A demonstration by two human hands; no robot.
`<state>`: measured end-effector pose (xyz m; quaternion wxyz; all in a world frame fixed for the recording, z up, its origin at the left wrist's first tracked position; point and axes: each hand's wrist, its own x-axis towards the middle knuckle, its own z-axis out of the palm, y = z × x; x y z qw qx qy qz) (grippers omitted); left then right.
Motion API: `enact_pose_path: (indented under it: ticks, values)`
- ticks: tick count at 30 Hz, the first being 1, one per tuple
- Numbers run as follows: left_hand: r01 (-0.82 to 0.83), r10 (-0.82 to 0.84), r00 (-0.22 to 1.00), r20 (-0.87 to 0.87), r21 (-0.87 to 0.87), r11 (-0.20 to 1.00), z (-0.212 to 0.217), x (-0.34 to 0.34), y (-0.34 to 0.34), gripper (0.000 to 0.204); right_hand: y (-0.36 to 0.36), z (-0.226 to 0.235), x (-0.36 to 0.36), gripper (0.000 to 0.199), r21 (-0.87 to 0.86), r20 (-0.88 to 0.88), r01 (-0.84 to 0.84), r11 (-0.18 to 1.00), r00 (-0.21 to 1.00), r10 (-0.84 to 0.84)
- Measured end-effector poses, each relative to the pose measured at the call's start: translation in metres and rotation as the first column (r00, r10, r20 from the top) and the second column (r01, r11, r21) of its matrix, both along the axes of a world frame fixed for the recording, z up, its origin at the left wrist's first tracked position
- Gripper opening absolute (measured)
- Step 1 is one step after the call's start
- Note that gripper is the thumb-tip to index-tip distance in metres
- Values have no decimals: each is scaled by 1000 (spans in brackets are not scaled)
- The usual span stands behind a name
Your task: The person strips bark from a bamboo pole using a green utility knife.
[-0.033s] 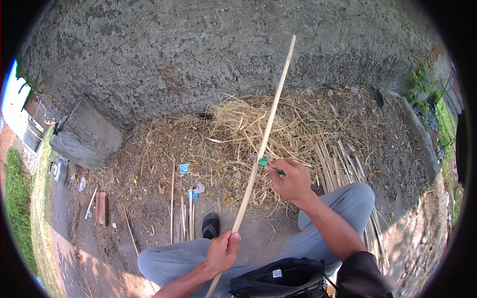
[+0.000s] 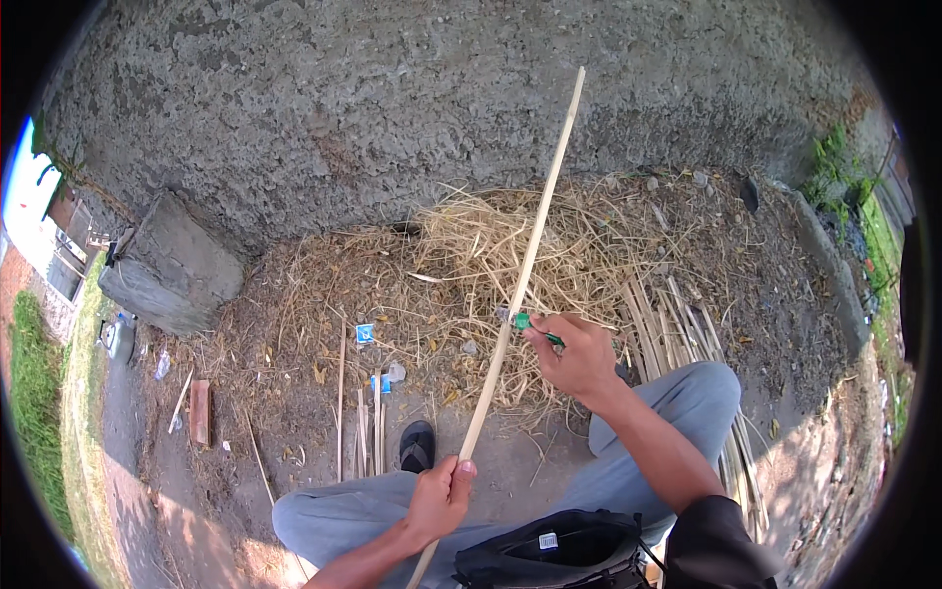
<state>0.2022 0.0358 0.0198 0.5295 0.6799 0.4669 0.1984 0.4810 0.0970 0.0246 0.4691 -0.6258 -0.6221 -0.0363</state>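
Observation:
A long pale bamboo strip (image 2: 536,236) slants from my lap up and away, its far end in front of the wall. My left hand (image 2: 440,499) is wrapped round its lower part, thumb along the top. Farther up, my right hand (image 2: 575,355) is closed on a small green-handled tool (image 2: 523,321). The tool's head rests against the strip about halfway along. Fingers hide most of the handle, so its exact kind is unclear. Beyond the strip lies a heap of thin curled shavings (image 2: 491,231).
A rough grey wall (image 2: 442,108) runs across the back. Several cut strips (image 2: 677,329) lie by my right knee, others (image 2: 371,432) left of my sandal (image 2: 417,447). A stone block (image 2: 182,265) and a brick (image 2: 200,412) are at left. A black bag (image 2: 549,550) sits in my lap.

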Motion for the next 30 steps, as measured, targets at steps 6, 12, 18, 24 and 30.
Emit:
enact_pose_path:
  ticks: [6,12,18,24,30]
  values:
    - [19,-18,999,35,-28,999,5,5,3,25,3,3,2,11,28,56,69,997,996,-70]
    - [-1,1,1000,4,1,1000,11,4,5,28,13,-6,-1,9,43,17,27,999,999,-28]
    - [46,-13,985,-172,194,980,22,6,6,30,18,-8,-6,15,-25,-3,33,999,999,-33]
    - [142,-126,982,-138,117,983,10,-9,-17,26,33,-13,57,16,-265,-107,252,931,952,-288]
    - [164,-182,945,-273,-90,982,29,-36,-21,28,30,-17,58,18,-164,-129,254,953,953,-276]
